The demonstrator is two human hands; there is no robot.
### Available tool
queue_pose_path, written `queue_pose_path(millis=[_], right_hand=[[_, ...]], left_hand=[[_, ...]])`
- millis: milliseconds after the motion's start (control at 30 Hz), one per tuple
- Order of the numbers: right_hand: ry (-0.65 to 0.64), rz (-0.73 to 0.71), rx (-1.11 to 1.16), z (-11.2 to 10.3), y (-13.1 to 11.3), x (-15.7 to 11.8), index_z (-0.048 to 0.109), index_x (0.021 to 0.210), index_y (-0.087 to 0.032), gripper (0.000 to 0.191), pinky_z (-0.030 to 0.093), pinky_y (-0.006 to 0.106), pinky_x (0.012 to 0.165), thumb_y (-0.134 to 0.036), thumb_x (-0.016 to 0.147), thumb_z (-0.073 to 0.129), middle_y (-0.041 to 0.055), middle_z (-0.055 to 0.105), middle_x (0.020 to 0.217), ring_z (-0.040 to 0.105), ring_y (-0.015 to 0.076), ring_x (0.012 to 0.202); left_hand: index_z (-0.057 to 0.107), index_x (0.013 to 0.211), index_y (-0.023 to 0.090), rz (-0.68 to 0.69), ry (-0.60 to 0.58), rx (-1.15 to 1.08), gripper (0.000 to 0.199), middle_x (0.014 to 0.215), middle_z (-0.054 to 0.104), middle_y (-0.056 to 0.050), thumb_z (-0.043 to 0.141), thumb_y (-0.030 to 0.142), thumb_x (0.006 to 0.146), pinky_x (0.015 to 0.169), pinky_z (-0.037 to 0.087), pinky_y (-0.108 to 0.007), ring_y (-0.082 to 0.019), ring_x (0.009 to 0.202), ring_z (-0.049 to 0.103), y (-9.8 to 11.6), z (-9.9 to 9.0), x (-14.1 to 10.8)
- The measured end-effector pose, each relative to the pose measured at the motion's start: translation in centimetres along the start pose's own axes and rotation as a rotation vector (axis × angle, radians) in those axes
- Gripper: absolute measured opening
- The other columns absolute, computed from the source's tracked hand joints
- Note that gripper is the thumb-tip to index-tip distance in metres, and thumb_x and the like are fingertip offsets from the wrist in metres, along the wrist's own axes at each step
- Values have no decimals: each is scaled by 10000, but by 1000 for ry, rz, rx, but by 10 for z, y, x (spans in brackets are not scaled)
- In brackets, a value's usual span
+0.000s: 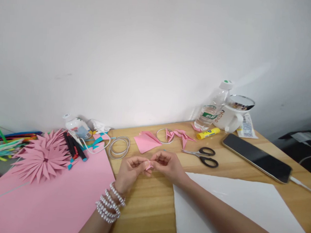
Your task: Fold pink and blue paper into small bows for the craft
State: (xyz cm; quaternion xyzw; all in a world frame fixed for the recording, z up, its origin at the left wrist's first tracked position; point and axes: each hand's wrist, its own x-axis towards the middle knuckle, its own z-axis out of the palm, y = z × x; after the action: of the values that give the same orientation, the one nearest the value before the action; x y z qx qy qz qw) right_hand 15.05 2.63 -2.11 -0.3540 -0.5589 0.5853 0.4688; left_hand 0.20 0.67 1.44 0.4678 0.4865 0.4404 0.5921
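Hands (128, 171) (170, 166) in a pinch on pink paper (149, 166), beyond them a bottle (221, 97) of, seemingly, water (203, 123)

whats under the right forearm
A white sheet shows on both sides of the right forearm, with wooden tabletop past its edge; whatever the arm itself covers cannot be seen.

In front of you a plain, pale grey-white wall (153, 60) fills the upper part of the view; faint scuffs (64, 76) mark it on your left, and a small dark spot (282, 105) shows on your right. Below it you have a light-brown wooden table (144, 214) with visible grain, its far edge along the wall; past its right edge you see a dark area (286, 133); the light looks soft, brightest mid-wall, with a pale slanting streak (258, 74) to your right.
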Motion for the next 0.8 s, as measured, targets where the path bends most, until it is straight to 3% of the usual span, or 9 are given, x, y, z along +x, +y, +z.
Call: queue_pose_path(millis=[300, 467, 800], right_hand=[[0, 27, 21, 2, -5, 0, 561, 653, -139, 208, 425, 214, 504, -327, 665, 651, -4, 587, 575, 548, 98, 518], [-15, 47, 27, 1, -3, 0, 570, 667, -137, 223, 438, 216, 521, -332, 640, 675, 7, 615, 607, 578, 110, 548], [-21, 38, 9, 2, -2, -1, 577, 673, -138, 222, 463, 241, 539, -349, 671, 645, 25, 636, 621, 601, 131, 570]], left_hand=[[672, 645, 98, -11, 37, 70, 175, 565, 671, -56, 725, 244, 564, 514, 502, -251, -145, 510, 605, -2, -3, 4], [670, 597, 103, 26, 58, 181, 168, 514, 643, -40, 709, 266, 587, 470, 460, -210, -105, 450, 551, 0, -3, 3], [672, 604, 105, 35, -3, 161, 190, 526, 643, -50, 689, 294, 615, 496, 461, -226, -123, 477, 563, 5, -2, 0]])
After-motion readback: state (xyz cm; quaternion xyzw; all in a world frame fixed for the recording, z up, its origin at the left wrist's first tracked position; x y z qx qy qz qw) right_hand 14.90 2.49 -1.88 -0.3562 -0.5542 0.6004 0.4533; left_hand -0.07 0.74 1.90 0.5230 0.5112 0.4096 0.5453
